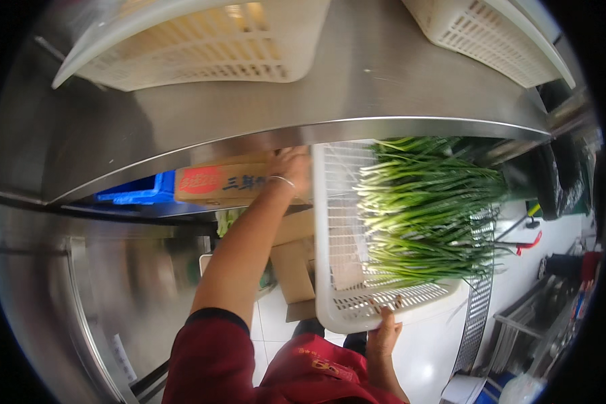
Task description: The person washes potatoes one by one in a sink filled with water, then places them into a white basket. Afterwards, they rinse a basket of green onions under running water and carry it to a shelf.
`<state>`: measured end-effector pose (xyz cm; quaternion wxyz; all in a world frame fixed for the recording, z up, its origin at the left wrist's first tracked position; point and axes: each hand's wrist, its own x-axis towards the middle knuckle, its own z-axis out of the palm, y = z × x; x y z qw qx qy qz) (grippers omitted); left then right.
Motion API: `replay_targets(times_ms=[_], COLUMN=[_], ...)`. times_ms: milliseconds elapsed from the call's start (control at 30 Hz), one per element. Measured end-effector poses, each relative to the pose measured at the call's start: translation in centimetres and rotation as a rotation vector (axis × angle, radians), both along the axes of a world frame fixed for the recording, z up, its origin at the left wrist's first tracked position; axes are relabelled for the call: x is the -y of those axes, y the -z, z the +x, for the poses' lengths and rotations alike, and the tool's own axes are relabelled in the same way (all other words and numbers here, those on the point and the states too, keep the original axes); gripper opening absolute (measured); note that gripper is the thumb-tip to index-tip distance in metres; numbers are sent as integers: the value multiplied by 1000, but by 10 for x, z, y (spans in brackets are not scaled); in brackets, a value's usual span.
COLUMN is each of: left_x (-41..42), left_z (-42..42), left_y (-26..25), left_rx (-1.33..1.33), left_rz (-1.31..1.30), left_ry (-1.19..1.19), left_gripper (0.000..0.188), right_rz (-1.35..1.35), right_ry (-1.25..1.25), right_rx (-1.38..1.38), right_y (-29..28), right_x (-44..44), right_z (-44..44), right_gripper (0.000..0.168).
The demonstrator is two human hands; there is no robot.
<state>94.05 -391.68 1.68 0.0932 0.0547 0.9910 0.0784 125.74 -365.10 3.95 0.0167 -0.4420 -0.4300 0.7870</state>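
A white plastic basket (322, 242) with slatted sides juts out from under the steel counter. Green onions (424, 212) fill much of it, their white ends toward the left. My right hand (384, 331) grips the basket's near rim, thumb on top. Under the counter's edge, my left hand (292, 166) reaches in between the basket's left rim and a cardboard carton (217, 184) bearing writing. Its fingertips are blurred and partly hidden, so I cannot tell whether it holds the rim or touches the carton.
Two more white baskets (222, 50) (490, 40) stand on the steel counter (358, 91). A blue plastic crate (131, 189) sits left of the carton. Below lies an open cardboard box (293, 267). A metal drain grate (472, 323) crosses the white tiled floor, with a metal rack (520, 323) at right.
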Motion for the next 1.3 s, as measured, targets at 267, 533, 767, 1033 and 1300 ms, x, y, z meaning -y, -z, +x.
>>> replay_targets(times_ms=[267, 533, 767, 1033, 1300], left_x=[-25, -1, 24, 25, -38], left_z=[35, 77, 80, 71, 100], left_y=[-31, -12, -13, -15, -25], left_rx=[-146, -234, -143, -147, -204], left_rz=[10, 130, 958, 959, 962], left_ry=[38, 150, -257, -243, -374], left_gripper=[52, 39, 44, 56, 45], right_rz=[-24, 72, -26, -51, -57], right_ry=[39, -68, 72, 102, 25], right_rx=[-17, 153, -81, -179, -72], right_y=[-14, 14, 34, 70, 65], right_x=[-5, 15, 84, 99, 49], right_z=[-28, -85, -179, -211, -106], right_gripper=[31, 29, 29, 29, 24])
